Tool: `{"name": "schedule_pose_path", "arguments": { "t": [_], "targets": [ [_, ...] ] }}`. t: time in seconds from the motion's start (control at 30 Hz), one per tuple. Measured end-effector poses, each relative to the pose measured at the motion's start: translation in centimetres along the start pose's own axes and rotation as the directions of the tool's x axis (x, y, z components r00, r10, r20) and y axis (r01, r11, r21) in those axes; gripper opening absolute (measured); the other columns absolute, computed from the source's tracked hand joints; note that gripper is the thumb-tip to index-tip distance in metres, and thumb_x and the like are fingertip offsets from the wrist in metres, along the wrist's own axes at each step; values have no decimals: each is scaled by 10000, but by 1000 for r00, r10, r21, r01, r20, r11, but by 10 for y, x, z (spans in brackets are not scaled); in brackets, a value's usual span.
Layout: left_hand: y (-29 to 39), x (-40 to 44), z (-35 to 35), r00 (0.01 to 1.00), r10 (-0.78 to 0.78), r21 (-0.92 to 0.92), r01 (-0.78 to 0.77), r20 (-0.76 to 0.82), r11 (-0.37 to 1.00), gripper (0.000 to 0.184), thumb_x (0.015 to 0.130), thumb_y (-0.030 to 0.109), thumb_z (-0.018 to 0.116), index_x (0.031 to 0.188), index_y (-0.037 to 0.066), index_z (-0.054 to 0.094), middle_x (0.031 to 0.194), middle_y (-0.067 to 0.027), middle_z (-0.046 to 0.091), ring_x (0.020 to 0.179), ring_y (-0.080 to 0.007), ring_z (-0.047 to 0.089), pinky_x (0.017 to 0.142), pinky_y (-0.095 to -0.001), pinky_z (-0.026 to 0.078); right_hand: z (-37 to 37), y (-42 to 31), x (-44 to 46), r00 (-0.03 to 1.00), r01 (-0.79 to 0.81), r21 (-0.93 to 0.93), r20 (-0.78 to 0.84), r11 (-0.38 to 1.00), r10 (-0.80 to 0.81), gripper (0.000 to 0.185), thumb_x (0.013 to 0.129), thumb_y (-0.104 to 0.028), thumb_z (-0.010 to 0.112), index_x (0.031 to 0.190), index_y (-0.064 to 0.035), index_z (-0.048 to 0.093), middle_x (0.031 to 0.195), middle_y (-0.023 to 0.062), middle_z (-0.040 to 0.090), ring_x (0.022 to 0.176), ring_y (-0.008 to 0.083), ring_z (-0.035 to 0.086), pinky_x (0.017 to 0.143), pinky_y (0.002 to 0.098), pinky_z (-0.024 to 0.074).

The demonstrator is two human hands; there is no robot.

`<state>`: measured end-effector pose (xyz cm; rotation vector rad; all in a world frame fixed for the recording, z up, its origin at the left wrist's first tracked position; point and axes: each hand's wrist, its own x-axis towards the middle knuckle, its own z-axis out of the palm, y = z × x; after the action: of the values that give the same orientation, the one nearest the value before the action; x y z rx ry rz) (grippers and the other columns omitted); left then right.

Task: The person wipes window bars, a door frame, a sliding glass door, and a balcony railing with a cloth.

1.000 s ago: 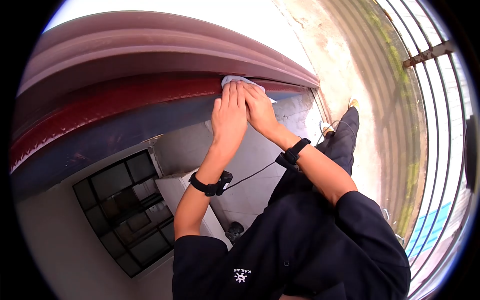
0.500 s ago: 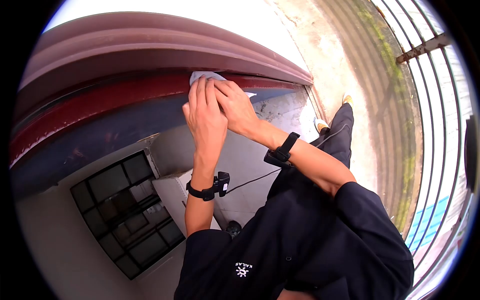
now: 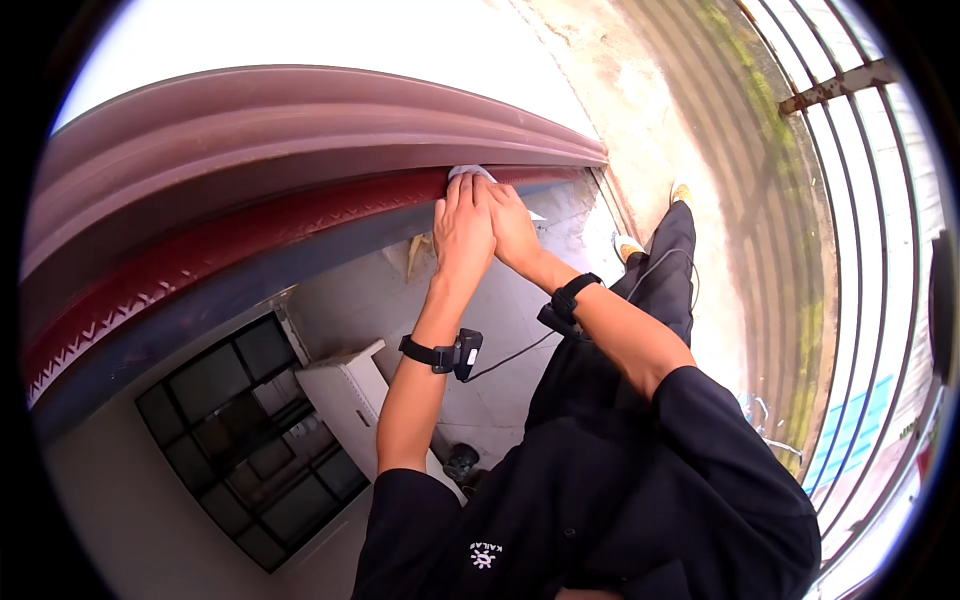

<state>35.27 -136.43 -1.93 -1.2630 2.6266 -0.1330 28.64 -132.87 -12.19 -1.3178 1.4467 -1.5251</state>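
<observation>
My left hand (image 3: 465, 235) and my right hand (image 3: 515, 228) are pressed together over a pale cloth (image 3: 470, 171). Its top shows above my fingertips, and a white corner sticks out to the right of my right hand. The fingers hold the cloth against the dark red edge (image 3: 330, 206) of a door or panel, and they cover most of it. Below that edge runs a dark blue-grey face (image 3: 230, 260). A brownish-mauve ridged frame (image 3: 300, 110) lies just above my hands.
Black straps with small devices (image 3: 462, 355) sit on both wrists, joined to a cable (image 3: 515, 358). Metal bars (image 3: 850, 200) stand at right beyond a concrete ledge (image 3: 660, 90). At lower left are a dark-framed window (image 3: 250, 440) and a white cabinet (image 3: 345, 400).
Both hands have slid to the right along the red edge with the cloth. The view has shifted slightly, and more of the edge shows left of my hands.
</observation>
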Motion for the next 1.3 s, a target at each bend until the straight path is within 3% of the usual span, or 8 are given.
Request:
{"name": "schedule_pose_path", "arguments": {
  "t": [0.13, 0.47, 0.67, 0.87, 1.07, 1.2, 1.27, 1.3],
  "targets": [
    [8, 10, 16, 996, -57, -25, 59, 74, 998, 546, 879, 48, 594, 1416, -30, 532, 1484, -175, 550, 1427, -291, 459, 1061, -446, 409, -1, 11, 4, 990, -63, -51, 125, 997, 69, 514, 882, -146, 617, 1371, 5, 574, 1357, 192, 619, 1115, 417, 568, 1000, 464, 488],
    [7, 0, -44, 977, -126, 46, 120, 171, 992, 550, 900, 46, 584, 1442, -7, 510, 1530, -150, 524, 1462, -299, 427, 1079, -490, 392, -15, -41, 6, 977, -179, 84, 130, 980, 167, 596, 851, -131, 650, 1416, 2, 518, 1497, 166, 486, 1154, 386, 524, 995, 487, 500],
    [11, 8, -35, 968, -192, -69, 205, 163, 976, 546, 913, 20, 560, 1454, -28, 499, 1513, -198, 522, 1453, -324, 434, 1120, -493, 376, -11, -24, 11, 983, -92, -14, 158, 996, 93, 628, 832, -130, 667, 1427, 3, 514, 1505, 161, 477, 1196, 390, 517, 1015, 492, 490],
    [-1, 5, -6, 997, -2, -111, 11, 80, 994, 546, 909, 14, 538, 1437, -103, 469, 1479, -263, 523, 1443, -386, 423, 1180, -486, 353, 7, -11, 3, 978, -174, -85, 102, 981, 182, 637, 851, -181, 650, 1451, -18, 511, 1477, 146, 514, 1171, 377, 526, 1013, 479, 471],
    [-20, 6, 46, 982, 184, -113, -178, 48, 978, 504, 916, 69, 552, 1370, -140, 490, 1407, -299, 553, 1399, -406, 466, 1165, -432, 403, 45, 18, -15, 986, -139, -225, -126, 964, 113, 529, 884, -229, 647, 1368, -23, 587, 1398, 145, 583, 1079, 364, 542, 955, 417, 459],
    [-23, 0, 65, 963, 222, 1, -225, 149, 974, 759, 855, 195, 742, 1509, -17, 420, 1623, -249, 323, 1414, -387, 461, 1214, -436, 344, 54, 21, -21, 968, -235, -263, -154, 936, 200, 495, 887, -279, 665, 1315, -34, 624, 1322, 153, 618, 1068, 341, 551, 940, 410, 441],
    [-29, 3, 48, 966, 255, -191, -242, 44, 951, 543, 900, 41, 579, 1389, -162, 461, 1416, -329, 539, 1386, -430, 477, 1181, -464, 388, 56, 19, -20, 971, -135, -242, -227, 961, 80, 499, 883, -280, 670, 1312, -30, 621, 1329, 158, 613, 1057, 354, 548, 940, 416, 451],
    [-28, -1, 27, 966, 256, -174, -248, 29, 953, 504, 914, 33, 540, 1381, -143, 472, 1415, -340, 526, 1407, -433, 451, 1178, -447, 401, 55, 9, -20, 967, -154, -191, -232, 969, 108, 498, 886, -260, 656, 1313, -7, 612, 1351, 160, 598, 1049, 356, 539, 938, 424, 467]
  ]
}}
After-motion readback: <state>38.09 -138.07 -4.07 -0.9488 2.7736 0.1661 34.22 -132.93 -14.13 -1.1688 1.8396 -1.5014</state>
